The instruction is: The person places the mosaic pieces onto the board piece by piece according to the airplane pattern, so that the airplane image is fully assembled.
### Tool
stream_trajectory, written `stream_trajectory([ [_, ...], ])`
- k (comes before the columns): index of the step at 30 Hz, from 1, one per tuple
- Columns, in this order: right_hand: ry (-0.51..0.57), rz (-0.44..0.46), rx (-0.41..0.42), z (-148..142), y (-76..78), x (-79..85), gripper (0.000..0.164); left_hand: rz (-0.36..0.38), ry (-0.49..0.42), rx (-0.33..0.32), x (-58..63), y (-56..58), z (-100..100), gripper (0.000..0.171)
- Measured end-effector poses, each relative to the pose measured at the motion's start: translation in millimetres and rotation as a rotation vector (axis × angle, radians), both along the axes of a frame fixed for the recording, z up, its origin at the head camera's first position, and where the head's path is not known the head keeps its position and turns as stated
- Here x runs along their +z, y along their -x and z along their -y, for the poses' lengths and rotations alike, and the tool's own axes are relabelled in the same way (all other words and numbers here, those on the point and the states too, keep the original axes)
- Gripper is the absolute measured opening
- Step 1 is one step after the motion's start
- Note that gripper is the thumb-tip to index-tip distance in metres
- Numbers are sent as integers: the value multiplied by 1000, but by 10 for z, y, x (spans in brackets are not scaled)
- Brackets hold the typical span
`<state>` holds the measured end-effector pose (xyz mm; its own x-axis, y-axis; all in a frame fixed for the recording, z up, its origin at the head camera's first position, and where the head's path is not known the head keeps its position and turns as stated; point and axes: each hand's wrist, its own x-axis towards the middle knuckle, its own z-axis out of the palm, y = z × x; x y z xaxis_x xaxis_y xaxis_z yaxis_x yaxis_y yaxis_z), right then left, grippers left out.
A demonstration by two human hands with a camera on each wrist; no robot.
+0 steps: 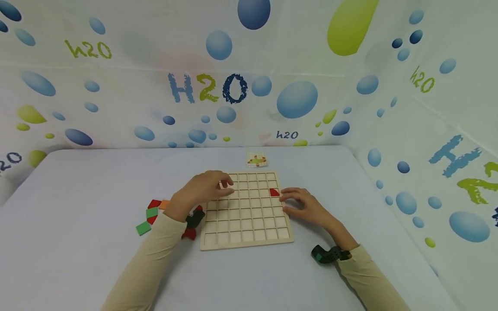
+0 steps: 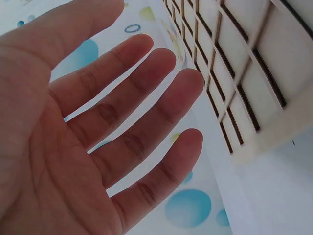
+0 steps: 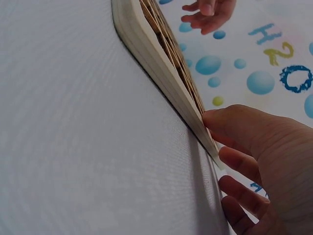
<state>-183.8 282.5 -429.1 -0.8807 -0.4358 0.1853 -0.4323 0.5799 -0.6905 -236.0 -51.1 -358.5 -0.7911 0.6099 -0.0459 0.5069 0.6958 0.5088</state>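
Note:
A light wooden grid board [image 1: 247, 213] lies on the table, with one red quarter-round piece [image 1: 274, 192] in a cell near its right edge. My left hand [image 1: 208, 188] hovers over the board's upper left part, holding nothing. Its fingers are spread and only slightly bent in the left wrist view, near the grid. At the right edge of the board is my right hand [image 1: 305, 205], fingers loosely bent. In the right wrist view its thumb [image 3: 230, 122] rests at the board's rim, with the other fingers lower down beside it.
Left of the board lie loose flat pieces: green [image 1: 152, 212], another green [image 1: 143, 228], orange [image 1: 164, 204] and several red, one [image 1: 189, 234] close to the board. The left forearm partly covers this group. Behind the board lies a small pattern card [image 1: 256, 160]. A printed curtain stands behind the table.

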Motion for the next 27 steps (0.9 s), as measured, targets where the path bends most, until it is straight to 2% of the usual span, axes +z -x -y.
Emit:
stream_trajectory([
  [7, 0, 9, -5, -7, -5, 14, 27, 5, -13, 68, 8, 9, 160, 27],
  [16, 10, 11, -7, -14, -15, 9, 27, 2, -20, 93, 7, 13, 361, 25],
  [27, 17, 22, 2, -20, -29, 23, 27, 21, -13, 117, -4, -32, 535, 29],
])
